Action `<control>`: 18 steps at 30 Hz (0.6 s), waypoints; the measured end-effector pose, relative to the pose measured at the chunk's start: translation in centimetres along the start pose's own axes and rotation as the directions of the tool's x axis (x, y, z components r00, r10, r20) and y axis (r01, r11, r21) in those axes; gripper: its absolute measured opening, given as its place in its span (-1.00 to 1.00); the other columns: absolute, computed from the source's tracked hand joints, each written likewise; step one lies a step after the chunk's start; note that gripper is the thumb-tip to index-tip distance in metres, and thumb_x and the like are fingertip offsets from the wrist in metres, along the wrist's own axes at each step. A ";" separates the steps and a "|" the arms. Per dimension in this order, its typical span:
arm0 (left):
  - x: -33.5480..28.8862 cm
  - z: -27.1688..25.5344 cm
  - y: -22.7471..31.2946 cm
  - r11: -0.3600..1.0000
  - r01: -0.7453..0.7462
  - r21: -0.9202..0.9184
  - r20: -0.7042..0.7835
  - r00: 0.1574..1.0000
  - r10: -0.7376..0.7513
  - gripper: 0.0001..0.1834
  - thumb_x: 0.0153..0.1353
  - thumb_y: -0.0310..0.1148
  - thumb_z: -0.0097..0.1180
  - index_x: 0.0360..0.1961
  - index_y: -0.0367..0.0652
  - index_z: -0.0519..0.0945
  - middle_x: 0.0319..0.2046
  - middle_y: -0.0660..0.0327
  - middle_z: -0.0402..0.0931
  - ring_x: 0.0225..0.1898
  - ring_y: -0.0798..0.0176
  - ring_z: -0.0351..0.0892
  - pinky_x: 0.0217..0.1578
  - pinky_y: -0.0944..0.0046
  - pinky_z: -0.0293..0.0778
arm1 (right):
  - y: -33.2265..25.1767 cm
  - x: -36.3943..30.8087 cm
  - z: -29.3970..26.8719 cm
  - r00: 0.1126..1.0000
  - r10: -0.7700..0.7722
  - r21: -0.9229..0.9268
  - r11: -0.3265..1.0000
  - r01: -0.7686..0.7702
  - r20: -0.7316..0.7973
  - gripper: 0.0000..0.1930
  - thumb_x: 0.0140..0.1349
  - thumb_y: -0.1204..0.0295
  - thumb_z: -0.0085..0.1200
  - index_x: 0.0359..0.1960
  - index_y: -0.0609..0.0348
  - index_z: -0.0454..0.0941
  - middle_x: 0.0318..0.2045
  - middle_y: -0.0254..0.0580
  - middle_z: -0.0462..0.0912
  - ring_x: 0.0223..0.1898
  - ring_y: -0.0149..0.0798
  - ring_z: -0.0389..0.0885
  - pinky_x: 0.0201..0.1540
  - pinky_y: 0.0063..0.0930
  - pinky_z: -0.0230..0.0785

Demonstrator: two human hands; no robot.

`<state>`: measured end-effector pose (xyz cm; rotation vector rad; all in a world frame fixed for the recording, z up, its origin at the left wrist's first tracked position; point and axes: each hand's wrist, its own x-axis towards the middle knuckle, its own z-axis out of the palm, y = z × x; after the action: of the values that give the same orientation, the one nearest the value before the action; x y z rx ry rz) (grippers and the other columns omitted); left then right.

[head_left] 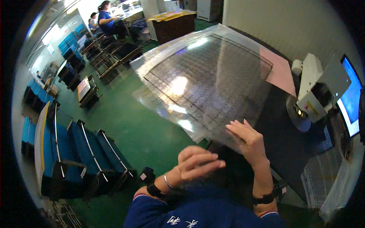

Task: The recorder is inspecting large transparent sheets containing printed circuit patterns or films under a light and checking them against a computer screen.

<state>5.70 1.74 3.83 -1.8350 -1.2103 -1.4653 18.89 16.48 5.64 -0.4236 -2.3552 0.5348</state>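
Note:
A large clear plastic film [197,81], printed with a dense dark pattern and a thin dark border, lies over the black tabletop [277,117], its left edge hanging past the side. My right hand [249,142] is at the film's near right edge, fingers stretched out and holding nothing; whether the fingertips touch the film I cannot tell. Just off the near corner, in front of my body, is my left hand [199,163]. Its fingers are loosely bent, slightly blurred, with nothing visible in them. Under the film's right side shows a pink sheet [279,70].
On the right stand a white inspection device [313,89] with a small light and a lit monitor [349,95]. Clear plastic sheets [327,180] hang at the near right. Blue racks [83,155] stand on the green floor at left. A seated person [107,19] works far off.

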 end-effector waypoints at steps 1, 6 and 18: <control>-0.8 -0.2 0.1 0.999 -0.012 -0.030 0.020 1.000 0.012 -0.69 -0.22 -0.35 0.32 -0.36 -0.11 0.56 -0.38 0.23 0.51 -0.43 0.20 0.49 -0.48 0.29 0.44 | 0.0 0.1 -0.2 1.000 -0.020 0.003 1.000 0.020 0.002 -0.75 -0.02 0.53 0.08 -0.23 0.08 0.55 -0.24 -0.13 0.57 -0.13 -0.04 0.52 0.05 -0.16 0.25; -1.5 0.7 -1.7 0.934 0.332 0.134 0.255 0.899 -0.356 -0.51 -0.19 -0.29 0.30 -0.15 -0.09 0.49 -0.08 0.06 0.39 -0.11 0.03 0.43 -0.13 0.12 0.39 | -0.1 0.2 -1.5 0.920 0.248 0.270 0.948 -0.167 -0.302 -0.83 0.13 0.56 -0.03 -0.24 0.30 0.52 -0.28 -0.11 0.60 -0.24 -0.27 0.59 -0.11 -0.42 0.41; 1.3 2.5 -6.1 0.980 0.142 0.138 0.464 0.865 -0.191 -0.52 -0.12 -0.37 0.25 -0.08 -0.06 0.46 0.03 0.03 0.31 0.08 0.02 0.30 0.06 0.07 0.27 | -1.4 -0.7 -11.6 0.561 0.150 0.332 0.913 0.237 -0.814 -0.77 0.24 0.42 -0.12 -0.18 0.35 0.40 -0.37 -0.05 0.56 -0.42 -0.23 0.57 -0.35 -0.39 0.49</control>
<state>1.73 7.20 3.46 -2.1371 -1.6790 -1.0324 27.05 18.00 13.93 -0.3119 -1.2663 0.6089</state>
